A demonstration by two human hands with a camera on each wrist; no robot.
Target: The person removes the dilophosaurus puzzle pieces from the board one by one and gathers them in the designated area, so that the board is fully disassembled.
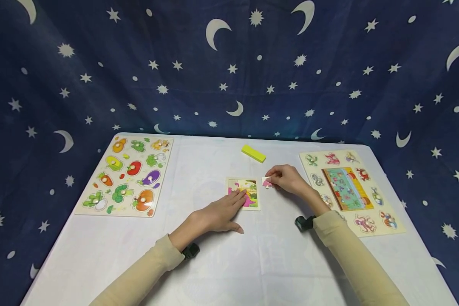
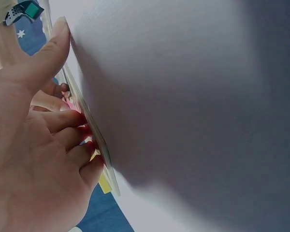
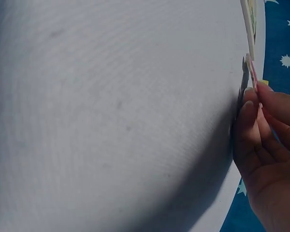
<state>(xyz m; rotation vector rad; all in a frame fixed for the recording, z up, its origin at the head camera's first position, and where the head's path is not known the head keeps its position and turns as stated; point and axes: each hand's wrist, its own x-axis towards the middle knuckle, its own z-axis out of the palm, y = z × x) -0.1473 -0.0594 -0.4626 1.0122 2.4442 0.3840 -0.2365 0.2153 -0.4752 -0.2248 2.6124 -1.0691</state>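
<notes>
A small square jigsaw puzzle [image 1: 254,205] in a pale wooden frame lies mid-table. My left hand [image 1: 219,212] rests its outstretched fingers on the picture, covering part of it. The thumb lies apart, off the frame's near side. Just right of the frame, my right hand [image 1: 287,178] pinches a pink and white jigsaw piece [image 1: 266,182] between thumb and fingers. In the right wrist view the piece [image 3: 253,72] is seen edge-on, slightly above the cloth. The left wrist view shows the frame edge [image 2: 104,150] under the left fingertips.
A yellow block [image 1: 253,153] lies behind the puzzle. At the left is a vegetable peg board [image 1: 128,176]; at the right, a sea-animal board [image 1: 317,163] lies partly beneath the right forearm. A dark starry curtain [image 1: 229,51] hangs behind the white table [image 1: 229,272].
</notes>
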